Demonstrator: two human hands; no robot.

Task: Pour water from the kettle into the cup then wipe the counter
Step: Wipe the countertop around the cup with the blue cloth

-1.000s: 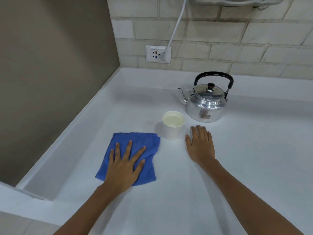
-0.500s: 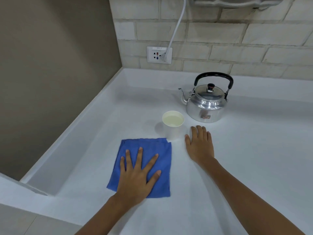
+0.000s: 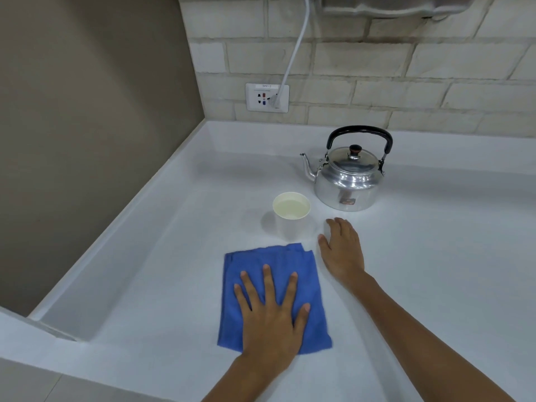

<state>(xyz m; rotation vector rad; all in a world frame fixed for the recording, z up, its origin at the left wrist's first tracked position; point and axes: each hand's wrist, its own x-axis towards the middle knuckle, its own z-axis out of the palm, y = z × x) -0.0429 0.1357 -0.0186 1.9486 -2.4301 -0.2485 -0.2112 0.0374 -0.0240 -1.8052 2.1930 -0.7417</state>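
A blue cloth (image 3: 255,259) lies flat on the white counter (image 3: 441,271), near its front. My left hand (image 3: 272,320) presses down on the cloth with the palm flat and the fingers spread. Just beyond the cloth stands a white paper cup (image 3: 291,227) with water in it. A shiny metal kettle (image 3: 345,184) with a black handle stands upright behind and to the right of the cup, spout pointing left. My right hand (image 3: 342,250) rests flat on the counter right of the cup, fingers together, holding nothing.
A brown wall (image 3: 87,140) borders the counter on the left and a tiled wall runs along the back. A wall socket (image 3: 267,97) holds a plug with a white cord (image 3: 295,47) leading up. The counter has a raised lip along its left edge.
My left hand has slid the blue cloth to the right and a little toward me, until it lies below the cup. My right hand, the cup and the kettle have stayed put.
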